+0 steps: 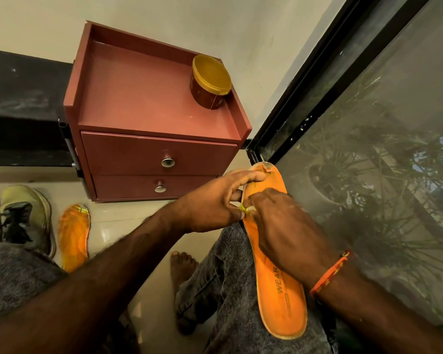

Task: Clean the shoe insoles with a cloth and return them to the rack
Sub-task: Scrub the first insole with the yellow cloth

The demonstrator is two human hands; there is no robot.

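Insole lies on the lap under both hands, left hand pinching its edge, right hand closed on a yellow scrap, no cloth visible; probably cleaning step, next needs cloth.

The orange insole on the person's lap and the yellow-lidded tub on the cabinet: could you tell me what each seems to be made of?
The orange insole on the lap looks like flexible foam with a matte fabric-like top: its toe edge is frayed and curled, and "WEAR" is printed on it. The yellow-lidded tub seems to be plastic: a smooth, slightly glossy lid and a dark red printed wall, though a paper label cannot be ruled out.
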